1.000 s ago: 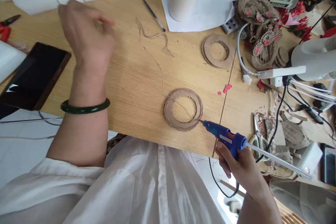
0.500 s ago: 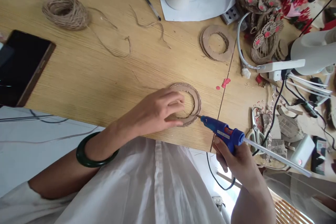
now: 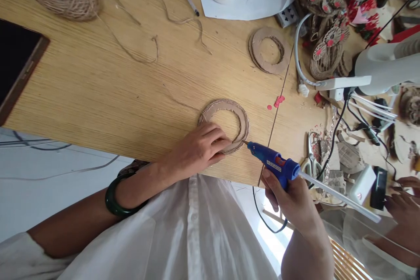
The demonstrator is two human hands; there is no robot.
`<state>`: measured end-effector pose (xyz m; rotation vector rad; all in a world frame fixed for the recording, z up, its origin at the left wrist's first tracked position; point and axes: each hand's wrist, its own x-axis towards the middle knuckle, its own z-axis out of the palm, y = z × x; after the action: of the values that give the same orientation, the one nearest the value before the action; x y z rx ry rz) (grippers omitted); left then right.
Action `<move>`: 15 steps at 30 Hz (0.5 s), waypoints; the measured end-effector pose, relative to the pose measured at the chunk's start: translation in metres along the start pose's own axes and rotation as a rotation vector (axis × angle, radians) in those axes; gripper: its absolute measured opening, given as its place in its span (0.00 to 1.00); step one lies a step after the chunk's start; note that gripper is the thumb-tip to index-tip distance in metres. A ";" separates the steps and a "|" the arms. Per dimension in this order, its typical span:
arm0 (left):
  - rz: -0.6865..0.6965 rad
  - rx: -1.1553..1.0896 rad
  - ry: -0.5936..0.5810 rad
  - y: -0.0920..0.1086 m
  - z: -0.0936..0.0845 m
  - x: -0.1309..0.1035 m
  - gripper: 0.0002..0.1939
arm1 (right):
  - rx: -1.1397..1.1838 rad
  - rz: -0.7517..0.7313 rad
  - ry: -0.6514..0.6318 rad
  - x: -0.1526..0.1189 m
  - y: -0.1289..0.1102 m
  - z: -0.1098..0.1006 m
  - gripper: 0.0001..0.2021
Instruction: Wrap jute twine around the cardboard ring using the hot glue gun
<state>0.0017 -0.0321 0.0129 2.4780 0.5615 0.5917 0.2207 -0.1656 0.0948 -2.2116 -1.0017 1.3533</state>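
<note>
"Cardboard, that ring (image 3: 226, 104) with strands round its outer rim: where on the worktop (image 3: 114, 87) is it?"

"Flat, close to the near edge, just left of the dark seam (image 3: 274, 122) running up from that edge."

"And the hands?"

"The left hand (image 3: 206, 145) lies on the ring's near-left part, fingers half curled; whether they pinch anything underneath, I cannot tell. The right hand (image 3: 287, 197) is wrapped round the handle of the blue glue gun (image 3: 269, 157), by the near edge; I can't see how far the trigger is pressed."

"Which relation counts most?"

"Nozzle (image 3: 246, 142) to rim, I'd judge. The ring is round, so the gun's long axis matters: it slants from the pale glue stick (image 3: 341, 197) at the back, leftward and away from the near edge, to the ring's near-right rim. Touching or just beside it, I can't say. The left hand is nearer; from the right one, the ring lies left and slightly farther in"
</note>
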 end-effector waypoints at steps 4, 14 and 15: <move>-0.017 -0.015 -0.010 0.002 0.001 0.000 0.11 | 0.026 -0.005 0.017 -0.003 -0.002 0.000 0.20; -0.022 -0.040 0.023 0.003 0.002 -0.002 0.11 | 0.029 -0.022 0.017 0.002 -0.002 0.001 0.20; -0.022 -0.042 0.022 0.003 0.002 -0.002 0.10 | 0.011 -0.026 0.020 0.002 -0.002 0.001 0.19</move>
<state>0.0018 -0.0358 0.0123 2.4259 0.5784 0.6169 0.2192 -0.1634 0.0942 -2.1918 -1.0105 1.3202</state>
